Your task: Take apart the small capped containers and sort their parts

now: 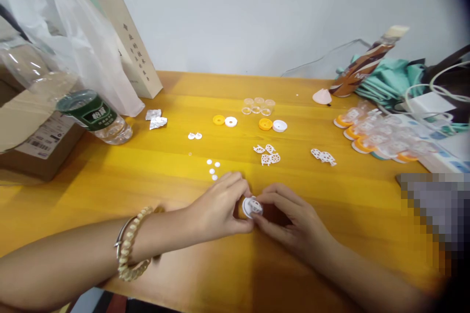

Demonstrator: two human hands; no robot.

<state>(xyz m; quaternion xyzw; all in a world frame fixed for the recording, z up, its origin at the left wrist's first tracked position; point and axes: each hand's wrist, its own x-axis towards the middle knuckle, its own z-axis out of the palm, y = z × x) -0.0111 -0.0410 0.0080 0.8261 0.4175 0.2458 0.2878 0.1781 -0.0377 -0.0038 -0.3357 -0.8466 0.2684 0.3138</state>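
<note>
My left hand (219, 209) and my right hand (293, 222) meet near the front middle of the yellow wooden table (172, 195). Together they pinch a small round white plastic piece (251, 207) between their fingertips, the left from the left side, the right from the right. A beaded bracelet and a thin metal bangle (128, 244) ring my left wrist. Just beyond the hands lie tiny white discs (213, 168) and white openwork cut-outs (270, 155), with more white cut-outs (323, 156) to the right.
Yellow and white round caps (224, 120), another yellow and white pair (272, 125) and small clear cups (258, 106) lie mid-table. A row of clear capsules on orange bases (370, 132) lies at right. A water bottle (93, 116), a plastic bag, a cardboard box (40, 149), foil scraps (156, 119) at left.
</note>
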